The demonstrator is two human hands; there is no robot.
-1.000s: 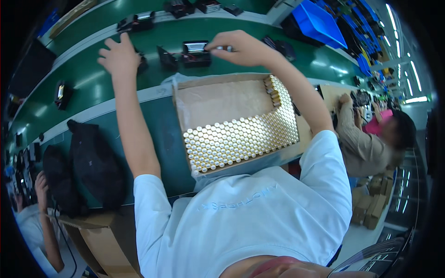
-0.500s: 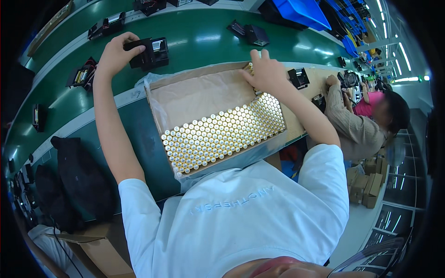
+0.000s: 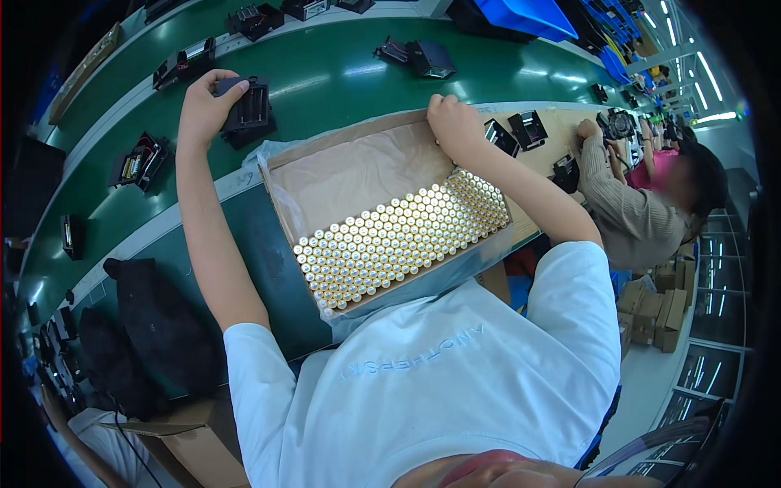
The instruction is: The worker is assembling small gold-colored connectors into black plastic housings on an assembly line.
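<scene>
My left hand (image 3: 207, 110) pinches the top edge of a black plastic battery case (image 3: 254, 110) over the green surface, thumb in front. The case's long slots face me. At the far right corner of a shallow cardboard box (image 3: 350, 134), my right hand (image 3: 457, 128) has its fingers curled closed. What they hold, if anything, is hidden. Many upright batteries (image 3: 390, 240), with pale ends and gold-coloured rims, stand packed in the near part and right side of the box. Bare brown lining shows in its far left part.
More black cases lie on the green surface (image 3: 325, 85), one (image 3: 140, 163) left of my left arm and one (image 3: 429, 59) farther back. Two cases (image 3: 529, 130) rest on the tan board beside my right hand. A co-worker (image 3: 643, 203) sits at the right. Blue bins (image 3: 529, 18) stand behind.
My right hand has shifted left and its spread fingers have curled closed. The case in my left hand has turned, now showing its slots. Cases on the green surface have slid left relative to the box.
</scene>
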